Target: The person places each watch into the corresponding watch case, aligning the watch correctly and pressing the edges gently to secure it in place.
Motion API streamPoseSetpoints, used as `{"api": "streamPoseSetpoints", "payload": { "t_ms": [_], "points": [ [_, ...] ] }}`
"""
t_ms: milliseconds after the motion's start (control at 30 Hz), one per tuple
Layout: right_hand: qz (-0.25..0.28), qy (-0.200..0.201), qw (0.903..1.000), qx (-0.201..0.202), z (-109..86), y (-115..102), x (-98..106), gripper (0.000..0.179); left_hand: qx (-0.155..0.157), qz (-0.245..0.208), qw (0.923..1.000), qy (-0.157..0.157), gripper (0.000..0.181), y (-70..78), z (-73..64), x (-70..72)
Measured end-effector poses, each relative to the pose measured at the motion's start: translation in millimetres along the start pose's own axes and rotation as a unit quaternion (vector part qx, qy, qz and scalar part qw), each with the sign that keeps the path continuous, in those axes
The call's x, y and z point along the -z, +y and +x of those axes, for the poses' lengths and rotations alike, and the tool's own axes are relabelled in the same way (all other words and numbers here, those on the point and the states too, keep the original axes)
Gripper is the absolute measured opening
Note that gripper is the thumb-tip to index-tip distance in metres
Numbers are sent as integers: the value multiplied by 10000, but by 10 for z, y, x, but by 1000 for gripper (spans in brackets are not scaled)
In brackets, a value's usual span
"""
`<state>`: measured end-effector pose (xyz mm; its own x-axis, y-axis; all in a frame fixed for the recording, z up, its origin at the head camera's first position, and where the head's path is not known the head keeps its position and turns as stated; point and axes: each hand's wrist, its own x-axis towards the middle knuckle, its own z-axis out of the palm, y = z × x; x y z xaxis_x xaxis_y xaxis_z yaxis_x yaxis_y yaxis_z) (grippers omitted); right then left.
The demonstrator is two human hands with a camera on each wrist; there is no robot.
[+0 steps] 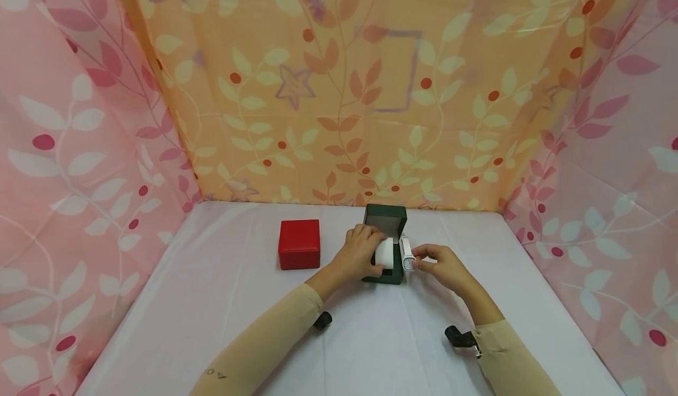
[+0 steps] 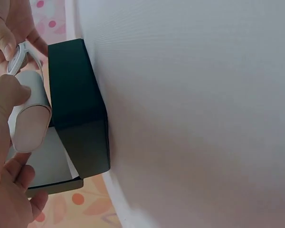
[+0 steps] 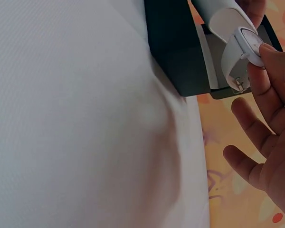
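A dark green watch box (image 1: 385,210) stands on the table with its lid raised. My left hand (image 1: 356,251) grips a white watch cushion (image 1: 385,255) at the box opening, thumb on the near side. In the left wrist view, that cushion (image 2: 32,124) shows a rounded end and sits partly above the box wall (image 2: 77,85). My right hand (image 1: 444,268) pinches a white wristwatch (image 1: 407,256) by its case, just right of the box. The right wrist view shows the watch (image 3: 246,47) with its strap looped and buckled, close beside the cushion.
A closed red box (image 1: 299,244) stands left of the green one. White cloth (image 1: 222,302) covers the table. Patterned curtains (image 1: 339,90) close off the back and both sides. Black wrist devices (image 1: 459,337) are strapped at the sleeves.
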<state>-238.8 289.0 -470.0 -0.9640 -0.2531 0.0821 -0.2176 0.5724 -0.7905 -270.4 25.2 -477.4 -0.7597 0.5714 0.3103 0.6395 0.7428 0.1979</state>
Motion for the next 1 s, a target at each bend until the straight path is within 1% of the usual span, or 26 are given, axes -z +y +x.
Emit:
{"api": "streamPoseSetpoints", "payload": {
  "t_ms": [167,300,400,433,500,633,667,800,1000],
  "points": [
    [84,-29,9999,55,-27,-73,-1,30,-11,-172,9998,-58,74,-4,-58,68],
    [148,-31,9999,-36,-44,-116,-4,31,-13,-287,9996,-31,73,-12,-92,95],
    [235,0,9997,-15,-47,-145,-6,32,10,-309,9995,-32,74,-16,-103,117],
    [259,-17,9997,1,-64,-208,-3,32,20,-300,9995,-38,74,-14,-105,129],
    [296,-12,9996,32,-64,-235,-14,32,44,-283,9996,-35,74,-8,-113,146],
    [449,-38,9990,-22,-68,-304,-47,32,80,-285,9996,-8,74,2,-131,173],
    [496,-48,9987,-38,-53,-272,-60,33,79,-278,9996,10,74,0,-137,174],
    [690,-160,9974,-128,-52,-329,-75,37,27,-271,9996,56,75,-6,-162,199],
    [997,-289,9943,-261,-32,-393,-80,41,-131,-289,9994,150,74,-17,-194,247]
  ]
}}
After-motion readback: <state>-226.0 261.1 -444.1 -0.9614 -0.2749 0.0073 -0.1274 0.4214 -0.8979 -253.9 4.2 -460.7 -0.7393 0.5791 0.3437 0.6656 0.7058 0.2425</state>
